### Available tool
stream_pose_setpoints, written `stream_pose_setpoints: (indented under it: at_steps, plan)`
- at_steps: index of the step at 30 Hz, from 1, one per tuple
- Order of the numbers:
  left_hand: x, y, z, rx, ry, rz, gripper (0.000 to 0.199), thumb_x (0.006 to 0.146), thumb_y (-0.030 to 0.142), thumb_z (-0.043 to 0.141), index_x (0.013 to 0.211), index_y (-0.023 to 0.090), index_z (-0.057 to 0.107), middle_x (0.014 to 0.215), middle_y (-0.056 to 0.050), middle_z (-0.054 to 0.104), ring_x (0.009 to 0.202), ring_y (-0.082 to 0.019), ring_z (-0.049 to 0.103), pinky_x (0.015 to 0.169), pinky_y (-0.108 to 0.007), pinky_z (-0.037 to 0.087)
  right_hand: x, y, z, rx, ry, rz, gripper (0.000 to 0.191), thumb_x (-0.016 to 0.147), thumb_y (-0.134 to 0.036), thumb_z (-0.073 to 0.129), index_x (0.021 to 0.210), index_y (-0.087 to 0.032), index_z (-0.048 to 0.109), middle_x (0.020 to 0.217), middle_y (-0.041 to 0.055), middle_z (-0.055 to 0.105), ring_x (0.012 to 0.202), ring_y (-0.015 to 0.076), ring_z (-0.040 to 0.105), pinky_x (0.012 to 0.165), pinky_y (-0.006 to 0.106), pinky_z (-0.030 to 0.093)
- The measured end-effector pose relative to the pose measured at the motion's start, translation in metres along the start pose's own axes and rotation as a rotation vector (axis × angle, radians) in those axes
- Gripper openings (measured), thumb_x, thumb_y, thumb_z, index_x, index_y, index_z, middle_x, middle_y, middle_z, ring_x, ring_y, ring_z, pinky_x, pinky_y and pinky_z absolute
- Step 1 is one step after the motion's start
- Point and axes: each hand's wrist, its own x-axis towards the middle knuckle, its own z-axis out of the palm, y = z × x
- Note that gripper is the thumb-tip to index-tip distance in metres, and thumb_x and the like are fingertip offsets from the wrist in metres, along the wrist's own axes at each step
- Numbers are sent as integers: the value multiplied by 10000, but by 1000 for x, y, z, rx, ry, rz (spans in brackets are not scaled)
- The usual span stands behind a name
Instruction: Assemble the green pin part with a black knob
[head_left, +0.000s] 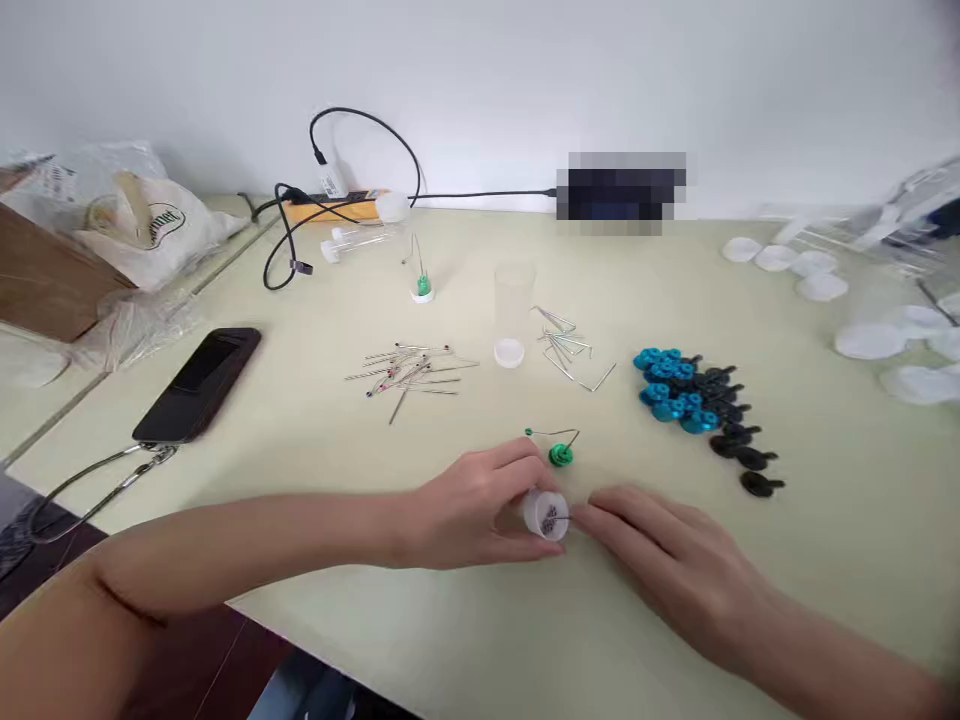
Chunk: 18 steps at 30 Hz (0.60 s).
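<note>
My left hand (pixel 480 505) is closed round a small white plastic container (pixel 535 507), tilted so its mouth faces me. Small dark grains (pixel 550 519) lie inside it. With fingertips pinched, my right hand (pixel 660 555) holds a thin metal rod (pixel 561 518) whose far end reaches into the container's mouth. Just beyond my hands lies a green knob (pixel 561 455) with a bent wire ending in a small green bead. Farther off are a pile of thin metal pins with coloured heads (pixel 412 370), several bent hex keys (pixel 566 340) and a clear tube with a white cap (pixel 509 352).
Blue knobs (pixel 667 385) and black thumb screws (pixel 739 440) lie to the right. At left is a phone (pixel 199 385) with a strap. White-capped containers (pixel 870 340) stand far right. Cables (pixel 367 115) and a pixelated dark device (pixel 619 192) sit along the wall.
</note>
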Motion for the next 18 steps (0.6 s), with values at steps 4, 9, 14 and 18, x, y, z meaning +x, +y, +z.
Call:
stream_pose_setpoints:
  at_steps: [4, 9, 14, 18]
  plan:
    - [2, 3, 1, -60, -7, -93, 369, 762, 445, 640, 970, 148, 574, 939, -24, 555, 812, -30, 491, 701, -143, 420, -2, 0, 0, 73, 5, 79, 272, 852, -2, 429, 1073, -134, 516, 954, 60, 533, 829, 77, 448, 668, 193, 333]
    - [4, 1, 1, 42, -103, -107, 401, 751, 483, 638, 1049, 215, 624, 1001, -32, 536, 902, -68, 489, 790, -183, 426, 2, -2, -2, 79, 50, 151, 229, 854, -21, 456, 1017, -167, 523, 921, 32, 542, 762, 48, 457, 620, 175, 333]
    - [1, -3, 1, 101, -97, -30, 512, 699, 550, 658, 1054, 187, 591, 978, -26, 536, 864, -62, 465, 754, -171, 402, 9, -2, -4, 137, 83, 170, 170, 866, -39, 460, 973, -163, 506, 876, 8, 569, 764, 34, 493, 628, 162, 359]
    - [0, -10, -9, 149, -15, -9, 510, 706, 620, 609, 813, 128, 532, 832, -22, 509, 754, -59, 400, 671, -182, 343, 11, -1, -7, 182, 113, 225, 148, 872, -39, 448, 943, -160, 493, 822, 1, 573, 722, 23, 492, 613, 144, 364]
